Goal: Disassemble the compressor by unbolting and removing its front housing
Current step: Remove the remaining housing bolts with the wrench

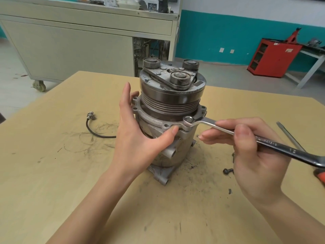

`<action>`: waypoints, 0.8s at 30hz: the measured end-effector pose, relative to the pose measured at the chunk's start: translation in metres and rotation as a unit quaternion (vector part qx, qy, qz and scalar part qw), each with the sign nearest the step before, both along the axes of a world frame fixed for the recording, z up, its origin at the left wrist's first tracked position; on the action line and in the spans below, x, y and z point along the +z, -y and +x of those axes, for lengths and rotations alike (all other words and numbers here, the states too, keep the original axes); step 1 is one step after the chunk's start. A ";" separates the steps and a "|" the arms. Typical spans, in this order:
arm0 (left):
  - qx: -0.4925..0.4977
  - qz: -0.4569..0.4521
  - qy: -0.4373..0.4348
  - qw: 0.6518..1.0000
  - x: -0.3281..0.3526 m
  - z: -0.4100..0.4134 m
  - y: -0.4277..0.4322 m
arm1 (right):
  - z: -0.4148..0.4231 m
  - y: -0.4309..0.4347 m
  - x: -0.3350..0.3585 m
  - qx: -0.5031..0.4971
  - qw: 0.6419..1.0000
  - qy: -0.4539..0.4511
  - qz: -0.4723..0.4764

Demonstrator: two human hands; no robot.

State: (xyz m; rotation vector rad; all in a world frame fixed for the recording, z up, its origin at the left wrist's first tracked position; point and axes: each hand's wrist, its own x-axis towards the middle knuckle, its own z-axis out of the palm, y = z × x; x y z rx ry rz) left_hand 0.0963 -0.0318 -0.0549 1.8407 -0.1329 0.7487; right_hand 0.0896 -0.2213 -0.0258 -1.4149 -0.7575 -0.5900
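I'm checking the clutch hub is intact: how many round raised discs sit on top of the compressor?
3 discs: one at back left, one at back right, one at front middle. None looks hidden.

The grimy grey compressor (168, 120) stands upright, pulley end up, against the left hand (139, 138). Its front housing (158, 123) flange lies under that thumb. One bolt (188, 118), ringed by the wrench (246, 136), sits just beyond the right hand (253, 155), which grips the wrench.
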 end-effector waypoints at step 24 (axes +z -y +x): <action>0.006 0.008 -0.007 1.000 0.002 -0.003 0.001 | 0.046 0.017 0.029 0.119 0.972 -0.198 0.038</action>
